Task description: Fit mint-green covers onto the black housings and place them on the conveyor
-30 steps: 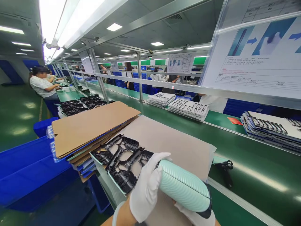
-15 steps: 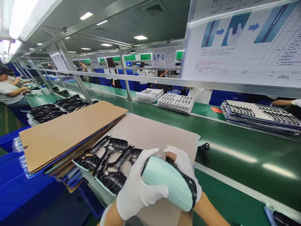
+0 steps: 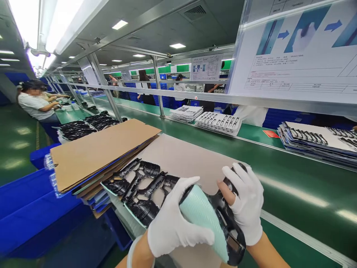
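Note:
Both my hands wear white gloves and grip one part: a mint-green ribbed shell (image 3: pixel 201 217) with a black plastic frame on its inner side. My left hand (image 3: pixel 174 223) wraps round the shell's near left end. My right hand (image 3: pixel 247 203) clasps the black frame's far right end, fingers curled over it. The part is tilted, its black inside facing right. Just left of it lie black plastic frames (image 3: pixel 139 190) in a tray, on a grey cardboard sheet (image 3: pixel 186 158).
A brown cardboard sheet (image 3: pixel 103 147) tops a stack at the left, above blue bins (image 3: pixel 33 208). The green conveyor belt (image 3: pixel 301 186) runs behind, with trays of black parts (image 3: pixel 315 139) across it. A seated person (image 3: pixel 35 104) works far left; an instruction sheet (image 3: pixel 301 48) hangs overhead.
The part has been turned so its black inner frame now faces right. My right hand has come up from under it to clasp the frame's far end.

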The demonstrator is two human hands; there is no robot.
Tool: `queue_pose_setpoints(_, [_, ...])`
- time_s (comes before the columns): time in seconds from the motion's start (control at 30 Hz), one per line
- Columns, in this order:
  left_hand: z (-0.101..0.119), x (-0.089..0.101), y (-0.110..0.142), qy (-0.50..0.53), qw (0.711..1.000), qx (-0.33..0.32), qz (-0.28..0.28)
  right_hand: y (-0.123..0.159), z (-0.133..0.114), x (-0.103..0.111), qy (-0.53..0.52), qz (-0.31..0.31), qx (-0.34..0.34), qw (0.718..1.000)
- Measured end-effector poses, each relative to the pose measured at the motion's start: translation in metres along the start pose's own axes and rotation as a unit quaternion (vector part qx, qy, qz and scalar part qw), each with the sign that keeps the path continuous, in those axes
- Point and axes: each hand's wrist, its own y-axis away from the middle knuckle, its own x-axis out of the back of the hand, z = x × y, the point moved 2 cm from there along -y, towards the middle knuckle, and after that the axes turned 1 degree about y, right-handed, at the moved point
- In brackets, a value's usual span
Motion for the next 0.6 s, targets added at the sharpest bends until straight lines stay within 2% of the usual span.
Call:
queue_pose_setpoints(0.13, [0.003, 0.000, 0.000, 0.002, 1.000, -0.001, 0.000, -0.008, -0.007, 0.016, 0.048, 0.062, 0.100, 0.992])
queue_pose_setpoints(0.2, [0.005, 0.000, 0.000, -0.003, 1.000, -0.001, 0.001, -0.005, -0.005, 0.020, 0.079, 0.075, 0.156, 0.982])
queue_pose_setpoints(0.27, [0.007, 0.000, -0.001, -0.009, 1.000, -0.004, -0.001, 0.003, 0.000, 0.020, 0.090, 0.106, 0.179, 0.974])
queue_pose_setpoints(0.37, [0.010, 0.001, -0.002, -0.020, 1.000, -0.020, -0.007, 0.026, 0.009, 0.018, 0.051, 0.168, 0.149, 0.973])
queue_pose_setpoints(0.43, [0.011, 0.001, -0.002, -0.028, 0.999, -0.038, -0.007, 0.042, 0.008, 0.019, 0.022, 0.173, 0.123, 0.977])
queue_pose_setpoints(0.53, [0.011, 0.002, -0.003, -0.038, 0.997, -0.069, 0.004, 0.056, -0.002, 0.026, -0.026, 0.099, 0.069, 0.992])
queue_pose_setpoints(0.6, [0.010, 0.004, -0.006, -0.044, 0.996, -0.077, 0.014, 0.053, -0.005, 0.030, -0.059, 0.053, 0.043, 0.996])
